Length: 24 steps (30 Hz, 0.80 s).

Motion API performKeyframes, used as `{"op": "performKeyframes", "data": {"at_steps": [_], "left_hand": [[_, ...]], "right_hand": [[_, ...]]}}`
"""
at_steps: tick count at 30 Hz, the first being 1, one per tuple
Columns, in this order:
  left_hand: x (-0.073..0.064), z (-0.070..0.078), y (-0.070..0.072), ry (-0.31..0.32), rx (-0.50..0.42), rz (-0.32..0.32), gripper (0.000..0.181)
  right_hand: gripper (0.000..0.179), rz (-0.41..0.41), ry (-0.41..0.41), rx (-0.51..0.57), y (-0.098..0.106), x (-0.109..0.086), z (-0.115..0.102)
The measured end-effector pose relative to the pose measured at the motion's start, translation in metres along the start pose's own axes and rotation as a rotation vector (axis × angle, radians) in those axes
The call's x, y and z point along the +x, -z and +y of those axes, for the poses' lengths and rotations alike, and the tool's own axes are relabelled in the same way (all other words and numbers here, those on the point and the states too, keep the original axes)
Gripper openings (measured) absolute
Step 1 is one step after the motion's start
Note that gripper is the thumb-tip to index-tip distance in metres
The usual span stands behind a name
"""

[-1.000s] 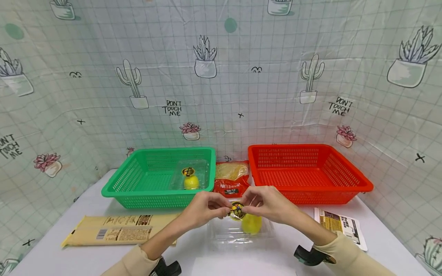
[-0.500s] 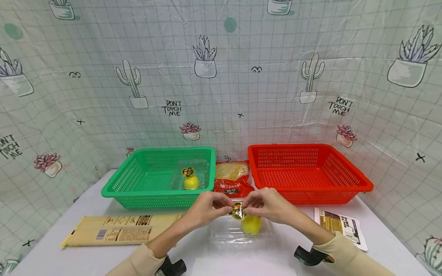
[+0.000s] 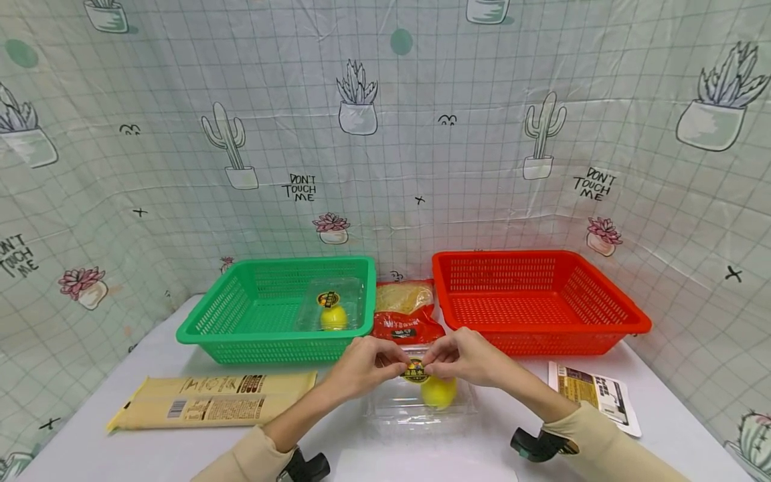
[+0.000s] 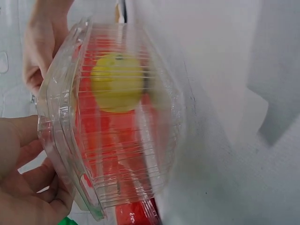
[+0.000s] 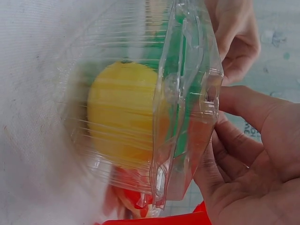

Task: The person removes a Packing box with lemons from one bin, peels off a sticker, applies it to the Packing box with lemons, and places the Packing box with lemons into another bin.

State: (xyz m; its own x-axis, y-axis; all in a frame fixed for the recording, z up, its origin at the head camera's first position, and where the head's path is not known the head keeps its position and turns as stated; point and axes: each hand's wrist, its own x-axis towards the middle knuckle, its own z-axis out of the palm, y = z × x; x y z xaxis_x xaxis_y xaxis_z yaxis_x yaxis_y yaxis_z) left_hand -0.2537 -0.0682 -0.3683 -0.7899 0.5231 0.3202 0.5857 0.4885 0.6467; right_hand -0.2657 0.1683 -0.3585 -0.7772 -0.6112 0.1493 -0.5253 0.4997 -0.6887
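Note:
A round black-and-yellow sticker (image 3: 415, 371) sits over the lid of a clear plastic clamshell box (image 3: 391, 405). My left hand (image 3: 366, 365) pinches the sticker's left edge between thumb and index finger, while my right hand (image 3: 470, 358) does the same at its right edge. Inside the box lies a round yellow fruit (image 3: 438, 392), toward the right side. Both wrist views look through the ribbed side of the box at the fruit (image 4: 118, 83), with the fingertips right at the lid. The sticker's face is turned away from those two cameras.
Behind stand a green basket (image 3: 277, 348), holding another boxed yellow fruit (image 3: 333, 318), and a red basket (image 3: 542, 328). Between them lies a red-and-clear food packet (image 3: 405, 311). A long beige packet (image 3: 211, 402) lies left, a white-and-brown pouch (image 3: 596, 398) right.
The left hand has shifted slightly right, and its fingertips cover less of the sticker than before. The sticker now shows more of its face. The box has stayed put.

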Motion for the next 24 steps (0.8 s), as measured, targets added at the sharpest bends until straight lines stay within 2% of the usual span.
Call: {"op": "performKeyframes", "data": {"at_steps": [7, 17, 24], "left_hand": [[0.0028, -0.0003, 0.0005, 0.000, 0.033, -0.005, 0.008], [0.0056, -0.0005, 0.0003, 0.010, 0.063, -0.004, 0.008], [0.0059, -0.0017, -0.0009, 0.018, 0.059, -0.009, 0.009]], "right_hand": [[0.011, 0.001, -0.002, -0.009, 0.0008, 0.0022, 0.0000], [0.013, 0.006, -0.049, 0.022, 0.0014, 0.0038, -0.0006], [0.013, 0.000, -0.060, 0.028, 0.0004, 0.0044, -0.0011]]}}
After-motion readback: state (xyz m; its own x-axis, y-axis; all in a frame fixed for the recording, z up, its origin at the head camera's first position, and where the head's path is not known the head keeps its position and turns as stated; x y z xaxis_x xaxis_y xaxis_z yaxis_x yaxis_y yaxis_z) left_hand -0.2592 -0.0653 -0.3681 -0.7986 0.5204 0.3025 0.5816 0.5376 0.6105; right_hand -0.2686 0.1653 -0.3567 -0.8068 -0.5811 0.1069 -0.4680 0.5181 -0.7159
